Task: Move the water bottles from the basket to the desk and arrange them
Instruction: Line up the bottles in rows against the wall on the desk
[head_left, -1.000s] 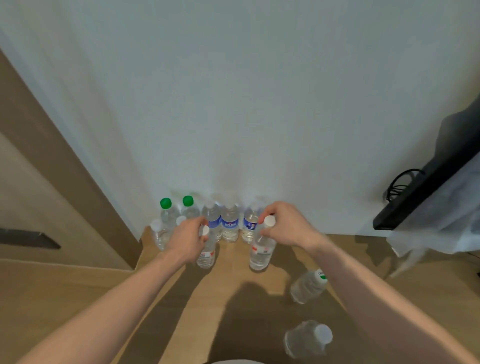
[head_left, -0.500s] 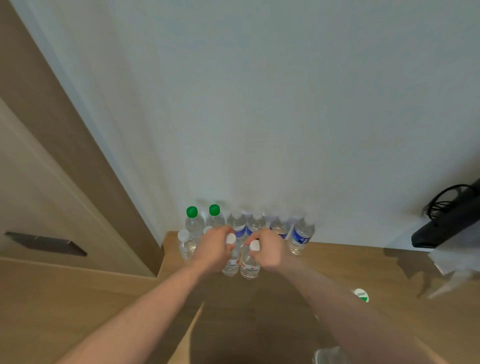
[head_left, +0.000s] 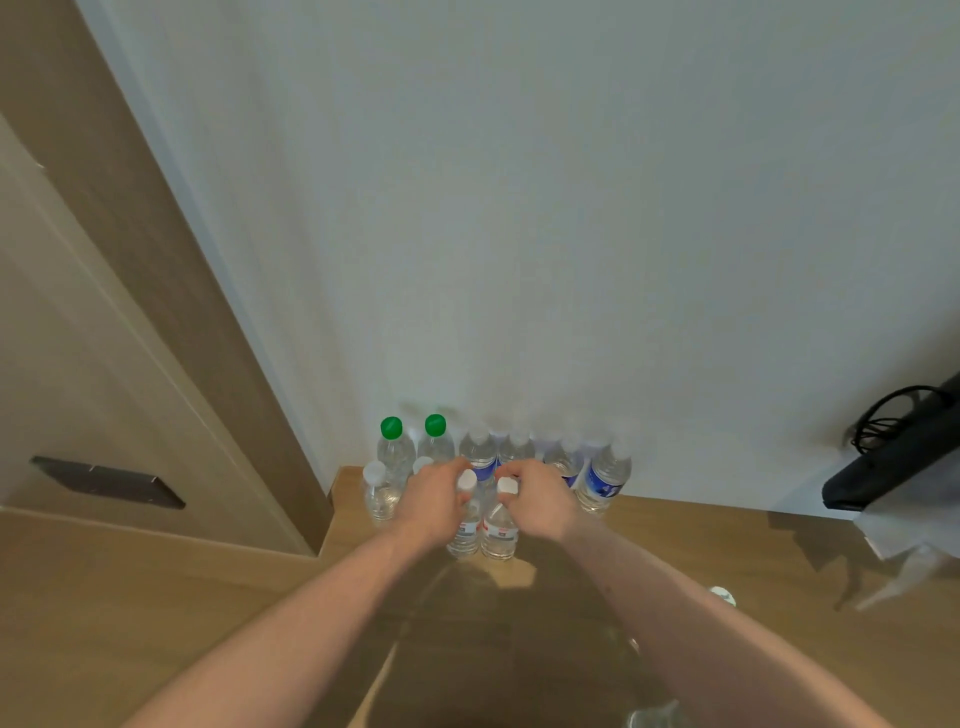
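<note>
Two clear red-labelled water bottles stand upright side by side on the wooden desk (head_left: 675, 525). My left hand (head_left: 434, 501) grips the neck of the left one (head_left: 464, 535); my right hand (head_left: 537, 501) grips the neck of the right one (head_left: 500, 538). Behind them a row stands against the wall: two green-capped bottles (head_left: 395, 452), several blue-labelled ones (head_left: 602, 480), and a small white-capped bottle (head_left: 378, 493) at the left end. The basket is out of view.
A white cap with green print (head_left: 723, 595) shows past my right forearm, and part of a clear bottle (head_left: 652, 717) lies at the bottom edge. A black device with cables (head_left: 904, 457) and a white cloth sit at the right. A wooden panel borders the desk at the left.
Both hands brought their bottles together and closer to the back row. The right bottle moved left until it stands beside the left one. The view shifted so the loose bottles dropped out of sight.
</note>
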